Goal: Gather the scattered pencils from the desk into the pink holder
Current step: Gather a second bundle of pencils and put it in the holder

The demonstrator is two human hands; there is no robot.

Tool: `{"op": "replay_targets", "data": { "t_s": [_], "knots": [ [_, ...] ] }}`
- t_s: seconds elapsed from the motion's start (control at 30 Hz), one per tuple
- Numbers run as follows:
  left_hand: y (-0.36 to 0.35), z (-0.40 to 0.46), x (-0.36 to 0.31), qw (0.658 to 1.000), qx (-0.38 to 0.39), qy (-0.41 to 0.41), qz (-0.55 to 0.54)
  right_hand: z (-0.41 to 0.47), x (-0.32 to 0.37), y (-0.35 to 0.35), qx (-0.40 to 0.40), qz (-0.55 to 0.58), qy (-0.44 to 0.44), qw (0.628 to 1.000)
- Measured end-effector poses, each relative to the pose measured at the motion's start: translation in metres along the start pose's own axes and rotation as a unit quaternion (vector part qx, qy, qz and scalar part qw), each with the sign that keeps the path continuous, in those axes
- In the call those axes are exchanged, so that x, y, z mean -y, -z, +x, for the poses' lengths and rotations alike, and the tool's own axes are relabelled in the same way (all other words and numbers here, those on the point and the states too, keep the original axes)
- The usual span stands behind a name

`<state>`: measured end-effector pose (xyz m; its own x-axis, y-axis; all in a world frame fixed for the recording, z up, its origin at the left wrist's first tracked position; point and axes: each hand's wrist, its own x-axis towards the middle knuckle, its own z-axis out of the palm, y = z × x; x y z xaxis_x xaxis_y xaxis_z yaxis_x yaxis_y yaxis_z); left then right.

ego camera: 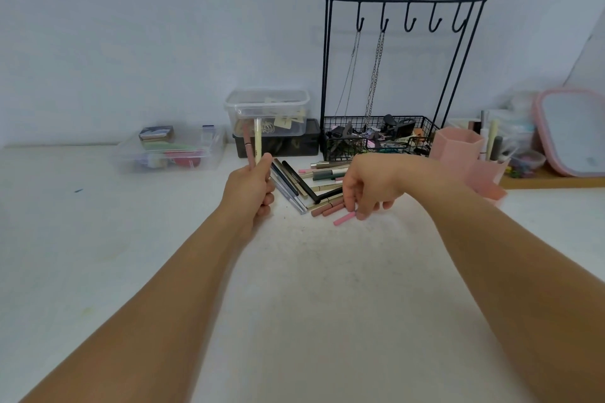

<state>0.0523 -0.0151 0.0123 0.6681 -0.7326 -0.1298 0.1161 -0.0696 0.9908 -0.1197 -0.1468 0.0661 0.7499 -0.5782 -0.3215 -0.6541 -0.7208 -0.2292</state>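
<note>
Matt white desk (98,239), clear plastic boxes (266,111), black wire rack (406,42), matt pink holder (456,147)

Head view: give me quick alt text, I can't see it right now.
The left hand holds two pencils upright while the right hand pinches a pink pencil from the scattered pile on the white desk. The pink holder stands behind the right wrist.

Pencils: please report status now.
Left hand holds two pencils upright. Right hand touches pink pencil on desk. Pile remains. Pink holder unobstructed.
</note>
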Motion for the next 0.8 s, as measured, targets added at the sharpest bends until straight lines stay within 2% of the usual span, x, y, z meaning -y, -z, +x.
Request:
{"op": "replay_targets", "data": {
  "t_s": [0.2,0.3,0.4,0.5,0.57,0.67,0.8],
  "knots": [
    [-0.001,-0.004,-0.002,0.999,0.027,0.016,-0.013,-0.002,0.000,0.003,-0.008,-0.010,0.051,0.999],
    [-0.005,-0.007,-0.002,0.996,0.081,0.016,-0.027,-0.010,0.003,0.012,-0.060,0.092,0.092,0.990],
    [-0.011,-0.014,-0.002,0.990,0.140,0.001,-0.036,-0.017,0.013,0.017,-0.082,0.318,0.140,0.934],
    [-0.019,-0.024,-0.006,0.984,0.173,-0.014,-0.030,-0.017,0.022,0.017,-0.069,0.461,0.179,0.867],
    [-0.023,-0.031,-0.008,0.984,0.177,-0.013,-0.028,-0.016,0.024,0.016,-0.074,0.494,0.177,0.848],
    [-0.024,-0.035,-0.008,0.979,0.201,-0.004,-0.023,-0.014,0.025,0.013,-0.090,0.502,0.166,0.844],
    [-0.022,-0.036,-0.008,0.971,0.238,-0.009,0.035,-0.012,0.024,0.012,-0.119,0.509,0.159,0.837]
  ]
}}
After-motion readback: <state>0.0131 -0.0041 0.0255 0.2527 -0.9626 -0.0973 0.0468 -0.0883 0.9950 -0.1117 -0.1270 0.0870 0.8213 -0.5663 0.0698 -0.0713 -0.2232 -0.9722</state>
